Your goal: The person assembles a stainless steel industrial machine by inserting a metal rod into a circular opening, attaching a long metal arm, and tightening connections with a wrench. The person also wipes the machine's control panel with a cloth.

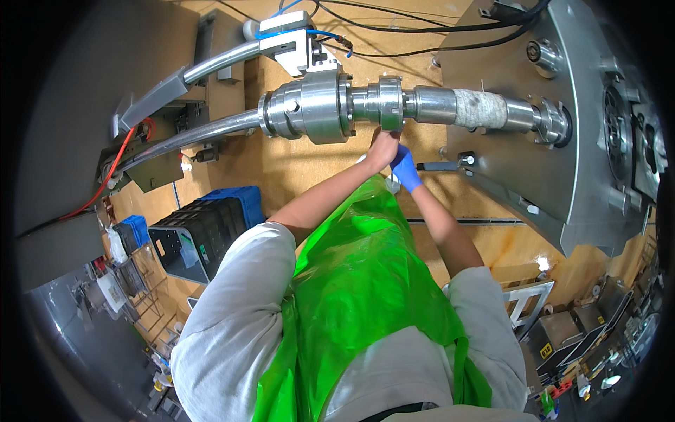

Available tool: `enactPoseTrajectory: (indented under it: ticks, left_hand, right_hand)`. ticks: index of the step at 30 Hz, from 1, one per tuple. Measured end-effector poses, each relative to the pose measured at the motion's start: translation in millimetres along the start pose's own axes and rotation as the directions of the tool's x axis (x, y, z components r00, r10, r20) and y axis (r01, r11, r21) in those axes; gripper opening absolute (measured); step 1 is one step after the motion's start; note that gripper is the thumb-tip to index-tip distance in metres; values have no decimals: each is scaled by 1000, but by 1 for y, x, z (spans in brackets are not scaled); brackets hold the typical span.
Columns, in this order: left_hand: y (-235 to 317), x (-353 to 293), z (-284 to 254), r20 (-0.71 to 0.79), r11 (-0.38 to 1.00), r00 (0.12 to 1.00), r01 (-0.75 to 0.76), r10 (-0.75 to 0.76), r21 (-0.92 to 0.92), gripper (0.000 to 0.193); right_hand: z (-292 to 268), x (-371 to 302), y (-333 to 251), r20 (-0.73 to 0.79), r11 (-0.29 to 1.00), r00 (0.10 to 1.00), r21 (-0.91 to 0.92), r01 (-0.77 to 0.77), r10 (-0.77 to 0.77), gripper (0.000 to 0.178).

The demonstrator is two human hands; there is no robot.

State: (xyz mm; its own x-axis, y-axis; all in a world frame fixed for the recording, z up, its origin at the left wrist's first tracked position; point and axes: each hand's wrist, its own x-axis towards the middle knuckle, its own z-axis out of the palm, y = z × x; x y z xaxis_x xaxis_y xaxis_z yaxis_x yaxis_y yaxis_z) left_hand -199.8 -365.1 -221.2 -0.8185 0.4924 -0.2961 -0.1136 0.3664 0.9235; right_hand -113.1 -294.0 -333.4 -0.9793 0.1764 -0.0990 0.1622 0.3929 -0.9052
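A steel pipe clamp (391, 103) rings the joint in a horizontal metal pipe line in front of me. My left hand (383, 149), bare, is closed at the clamp's underside, its fingertips partly hidden beneath the ring. Just to its right and a little nearer is my right hand (405, 169) in a blue glove. Its fingers are closed beside the left hand, and what they hold is hidden. Left of the clamp sits a thick steel valve-like housing (309, 109). To the right runs a pipe section (436, 105) with a whitish wrap (480, 109).
A large steel machine cabinet (506, 155) receives the pipe at the right. A curved steel pipe (197, 137) leads left. Black crates (190, 235) stand on the tan floor (281, 176) at left. Black cables (436, 29) cross above. My green apron (358, 267) hangs below my hands.
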Motion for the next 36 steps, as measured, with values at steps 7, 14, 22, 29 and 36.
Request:
enactPoseTrajectory:
  ticks: [7, 14, 22, 29, 36]
  left_hand:
    - [-15, 42, -10, -7, 984, 999, -43, 45, 173, 33]
    - [-40, 40, -28, -53, 984, 998, -18, 28, 176, 32]
    - [-93, -15, -84, -129, 950, 988, 120, -86, 289, 32]
    - [-107, -4, -61, -129, 952, 987, 133, -100, 275, 31]
    - [-107, 9, -56, -93, 951, 992, 107, -84, 289, 31]
  right_hand:
    - [11, 79, 90, 73, 974, 997, -226, 25, -9, 33]
    - [-55, 64, 103, 131, 984, 981, -125, -128, 144, 33]
    - [-101, -3, 103, 98, 951, 947, -82, -300, 307, 33]
    - [-61, -6, 99, 73, 958, 956, -42, -282, 285, 33]
    - [5, 45, 113, -33, 969, 970, -43, -242, 241, 33]
